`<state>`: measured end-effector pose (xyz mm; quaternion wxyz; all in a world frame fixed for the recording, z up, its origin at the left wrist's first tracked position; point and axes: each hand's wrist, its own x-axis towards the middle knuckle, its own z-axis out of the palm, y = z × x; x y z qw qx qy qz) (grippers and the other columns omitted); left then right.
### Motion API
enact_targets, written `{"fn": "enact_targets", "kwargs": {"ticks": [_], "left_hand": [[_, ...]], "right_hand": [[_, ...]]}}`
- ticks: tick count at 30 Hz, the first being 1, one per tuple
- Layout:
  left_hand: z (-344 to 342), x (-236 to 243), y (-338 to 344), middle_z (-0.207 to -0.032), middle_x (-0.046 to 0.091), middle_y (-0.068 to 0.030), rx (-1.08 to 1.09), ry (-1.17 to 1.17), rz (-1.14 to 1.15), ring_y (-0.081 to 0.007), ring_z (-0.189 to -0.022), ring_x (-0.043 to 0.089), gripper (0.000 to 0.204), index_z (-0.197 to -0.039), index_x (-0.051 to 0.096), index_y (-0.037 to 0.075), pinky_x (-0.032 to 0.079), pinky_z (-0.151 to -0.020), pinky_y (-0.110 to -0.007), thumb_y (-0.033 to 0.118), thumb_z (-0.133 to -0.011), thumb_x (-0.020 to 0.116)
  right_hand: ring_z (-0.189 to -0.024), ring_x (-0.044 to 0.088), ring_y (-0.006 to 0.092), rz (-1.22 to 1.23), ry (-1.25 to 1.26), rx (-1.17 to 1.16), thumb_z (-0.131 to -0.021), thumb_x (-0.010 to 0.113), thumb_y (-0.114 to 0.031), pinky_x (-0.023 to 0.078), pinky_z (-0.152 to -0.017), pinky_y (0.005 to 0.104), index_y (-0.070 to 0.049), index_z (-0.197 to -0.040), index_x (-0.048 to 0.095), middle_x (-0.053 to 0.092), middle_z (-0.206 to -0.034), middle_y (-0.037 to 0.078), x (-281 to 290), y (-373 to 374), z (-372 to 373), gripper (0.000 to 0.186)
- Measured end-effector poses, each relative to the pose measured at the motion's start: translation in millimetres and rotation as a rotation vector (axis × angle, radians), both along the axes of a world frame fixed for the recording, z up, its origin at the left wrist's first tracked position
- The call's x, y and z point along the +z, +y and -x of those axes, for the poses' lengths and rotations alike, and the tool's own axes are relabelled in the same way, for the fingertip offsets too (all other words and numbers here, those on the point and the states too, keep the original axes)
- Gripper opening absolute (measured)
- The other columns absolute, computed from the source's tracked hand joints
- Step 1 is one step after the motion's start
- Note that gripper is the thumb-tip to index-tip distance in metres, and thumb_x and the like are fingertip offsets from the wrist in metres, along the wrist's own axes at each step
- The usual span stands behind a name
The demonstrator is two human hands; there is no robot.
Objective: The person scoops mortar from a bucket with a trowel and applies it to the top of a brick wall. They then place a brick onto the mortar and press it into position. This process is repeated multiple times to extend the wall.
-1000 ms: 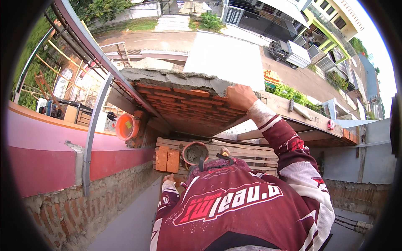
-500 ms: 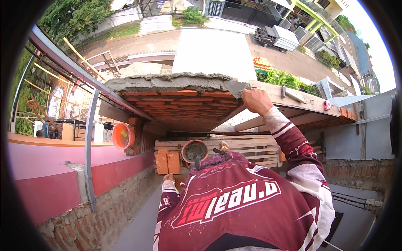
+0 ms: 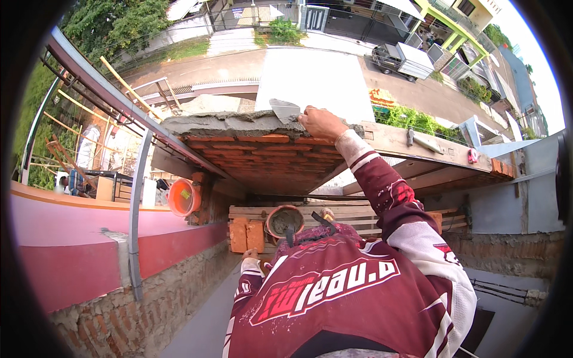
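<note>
My right hand (image 3: 322,123) is closed round the handle of a trowel (image 3: 285,110), mostly hidden by the fingers. The grey blade stands tilted at the top of a brick wall (image 3: 256,156), touching or just above a thick bed of wet mortar (image 3: 221,124). Down by my left side, my left hand (image 3: 250,255) is beside the lower edge of two orange bricks (image 3: 246,235) standing together. Its fingers are too small and partly hidden to read. A bucket of mortar (image 3: 285,221) stands right of the bricks, in front of my body.
A wooden beam (image 3: 388,136) continues right from the wall, bearing a hammer (image 3: 425,141) and a red tape measure (image 3: 473,156). An orange bucket (image 3: 184,197) is at the left, near a grey metal post (image 3: 135,238). Wooden planks (image 3: 358,222) lie below; a street drops away beyond the wall.
My right hand has moved left along the wall top with the trowel, from the mortar's right end toward its middle. The blade now shows raised. My left hand stays by the bricks.
</note>
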<state>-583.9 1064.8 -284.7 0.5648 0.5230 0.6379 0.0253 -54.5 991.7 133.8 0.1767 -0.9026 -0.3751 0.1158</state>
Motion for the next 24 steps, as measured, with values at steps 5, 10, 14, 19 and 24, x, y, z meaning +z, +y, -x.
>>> {"fn": "enact_targets", "kwargs": {"ticks": [5,10,14,19,24], "left_hand": [[-5.2,16.8,-4.0,-0.074,0.066,-0.0055,0.115,-0.095,0.011,-0.0123,-0.055,0.057,0.029,-0.098,0.069,0.001,0.047,-0.049,-0.03,0.027,-0.086,0.073],[42.4,0.4,-12.0,-0.065,0.059,-0.0008,0.053,-0.021,0.156,-0.0135,-0.049,0.053,0.024,-0.093,0.064,0.005,0.042,-0.043,-0.032,0.029,-0.092,0.07],[96.4,-19.1,-10.5,-0.068,0.063,-0.0069,-0.205,0.255,-0.05,-0.0195,-0.062,0.059,0.036,-0.078,0.067,0.004,0.046,-0.06,-0.041,0.037,-0.092,0.065],[80.4,13.6,23.4,-0.071,0.066,-0.0078,-0.29,0.247,0.06,-0.0246,-0.065,0.061,0.038,-0.082,0.069,0.001,0.047,-0.064,-0.044,0.038,-0.091,0.065],[48.8,32.3,60.2,-0.062,0.058,-0.0014,0.039,-0.009,0.112,-0.0125,-0.049,0.051,0.022,-0.087,0.066,0.003,0.043,-0.045,-0.031,0.024,-0.091,0.07]], "right_hand": [[-0.089,0.07,0.0398,0.218,-0.267,0.048,-0.092,0.053,-0.02,0.057,-0.073,0.0474,0.003,-0.107,0.063,0.065,-0.104,0.027,0.3,45.6,7.2,0.03],[-0.079,0.07,0.0323,0.224,-0.49,0.04,-0.091,0.055,-0.015,0.055,-0.053,0.0478,0.001,-0.103,0.066,0.063,-0.102,0.019,-56.3,51.9,28.7,0.023],[-0.075,0.066,0.0259,0.506,-0.72,0.056,-0.087,0.057,-0.016,0.047,-0.052,0.0436,-0.002,-0.094,0.063,0.064,-0.088,0.013,-41.3,30.4,47.5,0.017],[-0.08,0.066,0.0272,0.707,-0.806,-0.009,-0.09,0.056,-0.018,0.049,-0.055,0.0444,-0.002,-0.101,0.063,0.065,-0.091,0.012,-30.9,-75.7,24.0,0.021],[-0.083,0.069,0.0283,0.699,-0.676,-0.163,-0.091,0.055,-0.017,0.054,-0.061,0.0436,-0.002,-0.102,0.063,0.067,-0.094,0.012,-25.5,-145.6,13.1,0.021]]}}
